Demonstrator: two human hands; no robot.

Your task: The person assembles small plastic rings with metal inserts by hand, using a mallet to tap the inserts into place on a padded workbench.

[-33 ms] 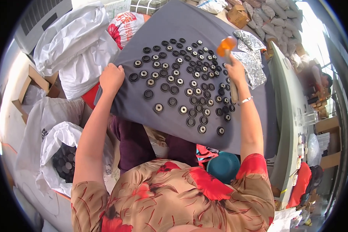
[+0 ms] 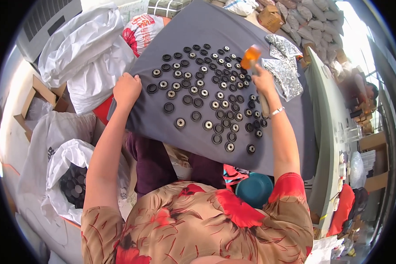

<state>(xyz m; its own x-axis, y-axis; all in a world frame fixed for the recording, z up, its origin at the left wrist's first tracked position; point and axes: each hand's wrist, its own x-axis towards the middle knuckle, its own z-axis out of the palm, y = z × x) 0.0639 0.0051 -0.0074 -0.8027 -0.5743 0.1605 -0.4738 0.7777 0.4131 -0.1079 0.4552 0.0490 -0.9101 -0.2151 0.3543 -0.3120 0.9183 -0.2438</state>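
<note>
My right hand [image 2: 263, 80] is closed round the handle of a mallet with an orange head [image 2: 251, 55]. The head is slightly blurred and hangs over the far right part of many black rings [image 2: 196, 115] spread on a dark grey covered board [image 2: 180, 31]. Some rings have a silver metal bearing [image 2: 180, 122] in the middle; others show only black. Whether the mallet touches a ring I cannot tell. At the board's left edge my left hand [image 2: 127, 90] is closed on the grey cover, its fingertips partly hidden.
Clear bags of small silver parts [image 2: 282, 78] lie right of the mallet. A white sack of black discs [image 2: 75, 182] stands lower left, below a large white sack [image 2: 92, 66]. A teal basin [image 2: 254, 190] sits under the board's near edge. Another person [image 2: 364, 90] is at far right.
The mallet head has swung a little left and down, and my right hand has shifted slightly left with it. My left hand and the rings look unchanged.
</note>
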